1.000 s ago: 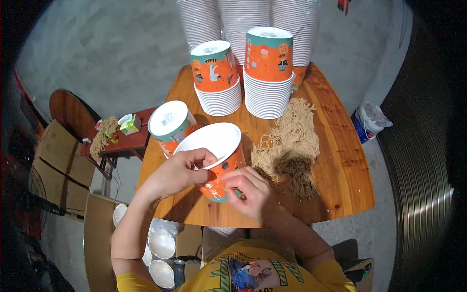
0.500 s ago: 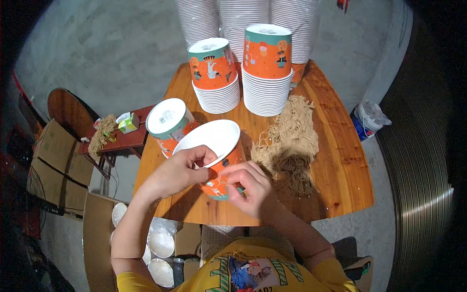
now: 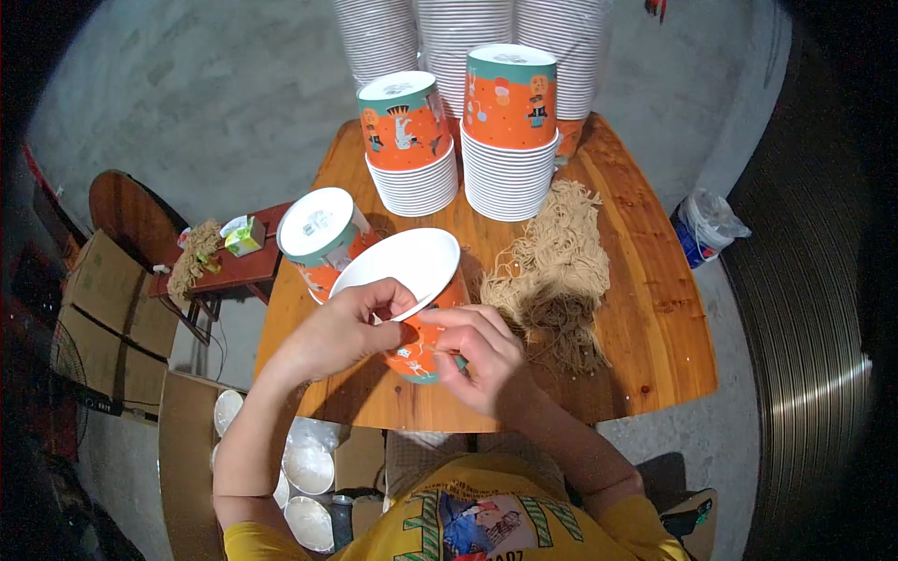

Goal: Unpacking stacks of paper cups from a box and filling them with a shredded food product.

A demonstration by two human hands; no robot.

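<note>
An orange paper tub (image 3: pixel 407 265) with a white inside and a green band at its base is tilted in front of me on the table. My left hand (image 3: pixel 360 323) pinches its rim, fingers inside and thumb on the outer wall. Against the tub's printed side, my right hand (image 3: pixel 477 355) has its fingers curled together in a pinch; whatever lies between the fingertips is too small to make out. Just right of the tub lies a bundle of beige string (image 3: pixel 557 257), darker at its near end. Upside down on the left stands another printed tub (image 3: pixel 320 224).
Two stacks of upturned tubs, a left stack (image 3: pixel 409 136) and a right stack (image 3: pixel 510 117), stand toward the back of the wooden table (image 3: pixel 655 309). Behind them rise tall wrapped stacks (image 3: pixel 465 47). A cardboard box (image 3: pixel 192 458) with white tubs sits below left; a bucket (image 3: pixel 708 229) stands right.
My right hand's fingers have shifted slightly along the tub's side. The left hand keeps its hold on the rim, and the tub stays tilted almost as before.
</note>
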